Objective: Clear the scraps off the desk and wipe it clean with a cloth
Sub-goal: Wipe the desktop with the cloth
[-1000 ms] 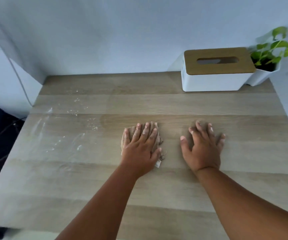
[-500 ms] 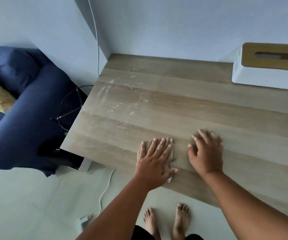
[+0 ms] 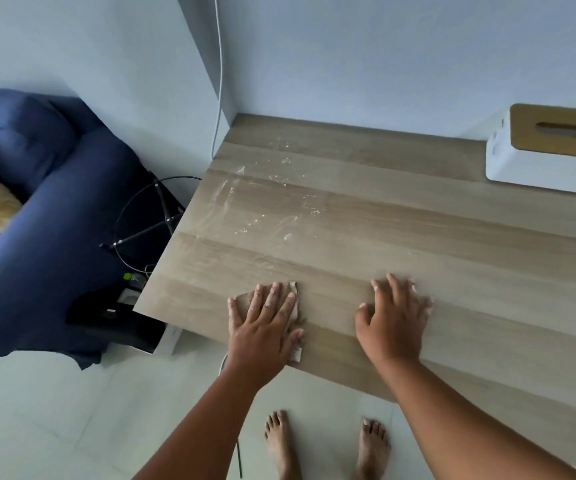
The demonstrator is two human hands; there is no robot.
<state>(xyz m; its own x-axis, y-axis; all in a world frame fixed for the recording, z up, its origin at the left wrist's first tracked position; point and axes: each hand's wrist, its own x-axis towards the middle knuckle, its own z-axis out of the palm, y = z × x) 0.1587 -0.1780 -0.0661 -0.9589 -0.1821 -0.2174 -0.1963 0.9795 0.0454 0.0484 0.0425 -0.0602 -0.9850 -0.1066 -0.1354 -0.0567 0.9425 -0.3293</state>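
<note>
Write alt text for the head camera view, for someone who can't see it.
A person's left hand presses a beige cloth flat on a wooden desk, near its front edge; the right hand rests flat beside it. White smears mark the desk's far left; a tissue box stands far right.

Single head view: looks forward-down from above desk (image 3: 366,237) front edge, tilted; close over hands, reaching left corner, wall, floor beside desk.

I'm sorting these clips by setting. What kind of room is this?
Probably a living room or home study: a wooden desk against the wall, a blue sofa beside it, a tissue box, bare feet.
</note>
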